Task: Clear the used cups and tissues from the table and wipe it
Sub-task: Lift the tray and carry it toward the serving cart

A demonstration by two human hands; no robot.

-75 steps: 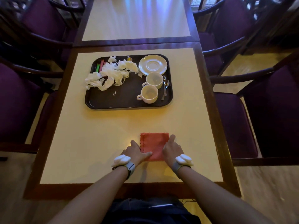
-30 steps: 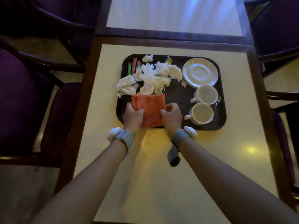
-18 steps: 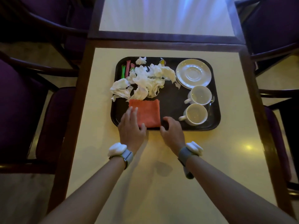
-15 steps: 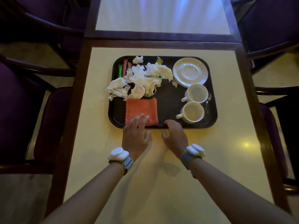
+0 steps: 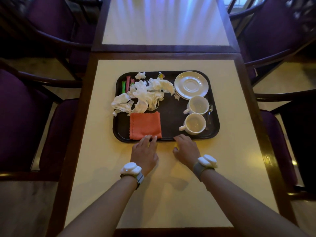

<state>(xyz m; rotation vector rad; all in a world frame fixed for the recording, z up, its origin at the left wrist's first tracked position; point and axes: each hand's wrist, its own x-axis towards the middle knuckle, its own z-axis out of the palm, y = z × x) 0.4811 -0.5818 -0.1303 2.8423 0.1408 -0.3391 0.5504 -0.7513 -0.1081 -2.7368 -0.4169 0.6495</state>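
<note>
A dark tray sits on the cream table. On it lie crumpled white tissues, a folded orange cloth, two white cups, stacked saucers, a spoon and coloured sachets. My left hand rests at the tray's near rim, fingertips touching the cloth's near edge. My right hand lies just before the rim, holding nothing.
A second cream table abuts the far edge. Purple chairs with dark wooden arms stand left and right, and two more farther back.
The orange cloth went from the table's near side onto the tray and was let go. Both hands drew back to the tray's near rim.
</note>
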